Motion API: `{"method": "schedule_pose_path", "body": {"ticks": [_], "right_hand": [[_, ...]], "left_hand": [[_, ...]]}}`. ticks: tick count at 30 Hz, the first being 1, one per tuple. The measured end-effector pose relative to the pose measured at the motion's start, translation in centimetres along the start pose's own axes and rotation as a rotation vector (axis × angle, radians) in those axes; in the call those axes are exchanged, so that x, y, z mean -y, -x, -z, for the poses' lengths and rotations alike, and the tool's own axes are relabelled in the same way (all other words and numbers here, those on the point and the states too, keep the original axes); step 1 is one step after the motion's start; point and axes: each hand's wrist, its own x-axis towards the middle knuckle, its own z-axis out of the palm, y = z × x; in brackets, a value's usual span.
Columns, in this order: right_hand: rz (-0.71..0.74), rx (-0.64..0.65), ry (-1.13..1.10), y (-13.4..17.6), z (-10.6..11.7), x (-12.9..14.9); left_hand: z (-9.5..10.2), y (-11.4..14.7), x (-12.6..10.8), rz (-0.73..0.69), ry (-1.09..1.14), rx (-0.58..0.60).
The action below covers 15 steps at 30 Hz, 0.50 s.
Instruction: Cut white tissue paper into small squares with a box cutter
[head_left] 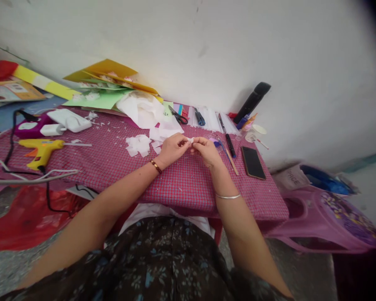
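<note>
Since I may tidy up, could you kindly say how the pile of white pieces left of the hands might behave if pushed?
The white pieces look thin, so they are probably light and floppy. Loosely overlapped on the tablecloth, they would likely slide apart.

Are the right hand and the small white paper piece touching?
Touching: the head view shows the right hand pinching the small white paper piece at its fingertips, with no visible gap between them.
</note>
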Motion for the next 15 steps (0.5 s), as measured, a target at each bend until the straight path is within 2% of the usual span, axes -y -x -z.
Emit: {"method": "schedule_pose_path", "body": {"ticks": [9,15], "right_hand": [[0.019,0.023,0.016,0.28,0.10,0.39],[0.042,-0.015,0.061,0.12,0.17,0.38]], "left_hand": [[0.04,-0.12,-0.07,0.062,0.028,-0.016],[-0.05,-0.07,-0.18,0.070,0.043,0.025]]}}
